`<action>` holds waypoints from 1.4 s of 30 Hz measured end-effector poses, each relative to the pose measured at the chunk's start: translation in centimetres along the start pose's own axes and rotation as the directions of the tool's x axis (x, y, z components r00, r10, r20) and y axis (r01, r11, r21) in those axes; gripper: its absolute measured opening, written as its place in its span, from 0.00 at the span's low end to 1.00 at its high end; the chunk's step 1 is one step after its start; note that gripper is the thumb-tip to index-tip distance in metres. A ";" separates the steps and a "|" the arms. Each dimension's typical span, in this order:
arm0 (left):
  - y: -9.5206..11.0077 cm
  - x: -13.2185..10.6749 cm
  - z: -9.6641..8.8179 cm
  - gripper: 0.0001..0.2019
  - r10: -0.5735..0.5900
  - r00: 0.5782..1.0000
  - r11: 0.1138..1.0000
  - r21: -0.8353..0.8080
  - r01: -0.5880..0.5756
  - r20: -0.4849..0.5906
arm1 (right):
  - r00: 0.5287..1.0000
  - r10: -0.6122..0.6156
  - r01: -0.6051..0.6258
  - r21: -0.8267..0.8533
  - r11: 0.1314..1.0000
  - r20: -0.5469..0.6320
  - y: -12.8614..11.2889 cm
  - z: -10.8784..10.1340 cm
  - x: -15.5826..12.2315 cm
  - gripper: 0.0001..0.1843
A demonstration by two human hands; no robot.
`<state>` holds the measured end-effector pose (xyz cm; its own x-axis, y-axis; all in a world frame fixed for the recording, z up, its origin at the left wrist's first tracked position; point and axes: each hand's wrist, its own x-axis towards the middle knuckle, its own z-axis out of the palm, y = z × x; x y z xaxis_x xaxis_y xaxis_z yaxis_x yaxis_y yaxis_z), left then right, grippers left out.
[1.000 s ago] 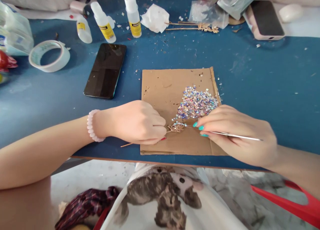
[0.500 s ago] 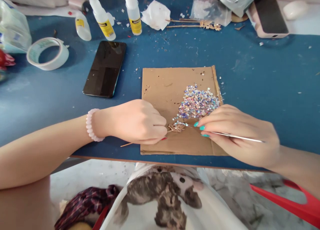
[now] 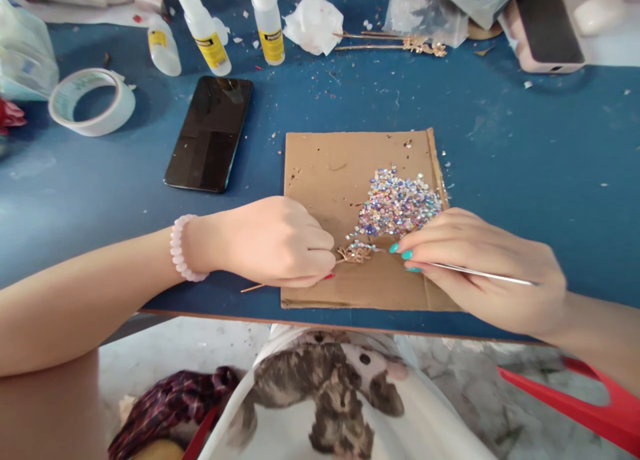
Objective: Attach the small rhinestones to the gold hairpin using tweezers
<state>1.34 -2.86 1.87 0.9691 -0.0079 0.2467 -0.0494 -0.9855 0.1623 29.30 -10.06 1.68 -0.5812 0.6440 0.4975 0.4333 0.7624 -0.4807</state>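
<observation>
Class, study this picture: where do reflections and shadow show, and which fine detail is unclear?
Head view: reflections on the black phone; head view: soft shadow beside the tape roll; head view: the tip of the thin tool looks indistinct.

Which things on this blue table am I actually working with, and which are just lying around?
Apparently in use:
thin silver metal tool, in right hand
gold branched spray, in left hand
small multicoloured gems
brown flat cardboard

Apparently lying about:
black rectangular phone
round white tape roll
pink-edged rectangular phone
</observation>
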 end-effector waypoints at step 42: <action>0.0 -0.1 -0.1 0.22 0.009 1.000 1.000 0.019 -0.009 0.025 | 0.998 0.050 -0.048 0.039 0.998 -0.038 0.2 0.5 0.0 0.14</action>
<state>1.26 -2.84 1.93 0.9744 -0.0210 0.2239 -0.0539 -0.9884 0.1419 29.05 -9.93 1.20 -0.5326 0.6831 0.4997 0.4338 0.7273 -0.5318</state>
